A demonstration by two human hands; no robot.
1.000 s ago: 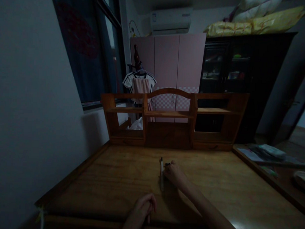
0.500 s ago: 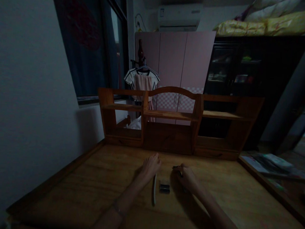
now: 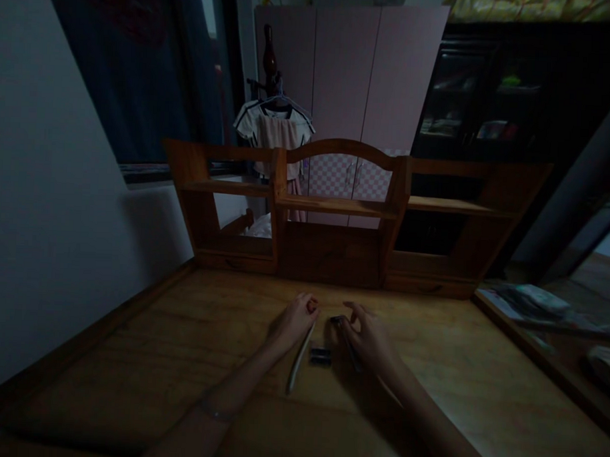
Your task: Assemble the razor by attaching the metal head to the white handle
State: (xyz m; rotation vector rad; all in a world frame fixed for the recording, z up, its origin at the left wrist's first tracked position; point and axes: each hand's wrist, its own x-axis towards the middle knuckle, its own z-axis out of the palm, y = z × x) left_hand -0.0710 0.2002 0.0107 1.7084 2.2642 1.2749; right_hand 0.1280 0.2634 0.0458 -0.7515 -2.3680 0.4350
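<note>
My left hand (image 3: 298, 316) is closed, its fingers curled at the upper end of a slim pale stick (image 3: 299, 361) that slants down toward me. A slim stick with a dark head (image 3: 336, 319) lies beneath my right hand (image 3: 369, 334). That hand's index finger is stretched out and apart from the thumb, which is at the stick; whether it presses on it is hard to see. Between the hands, a small clear pack with dark oblong pieces (image 3: 320, 356) rests on the wooden tabletop (image 3: 221, 345). Dim light hides finer detail.
A wooden shelf unit (image 3: 336, 204) stands along the table's far edge. Papers and a wrapped item (image 3: 537, 302) lie beyond the right edge. A wall (image 3: 60, 213) borders the left side. Behind stand a pink wardrobe (image 3: 343, 76) and hanging clothes (image 3: 276, 131).
My view has tipped downward. The pale stick's lower end has swung left with my left hand closed on it. My right fingers have spread, and more of the dark-headed stick shows.
</note>
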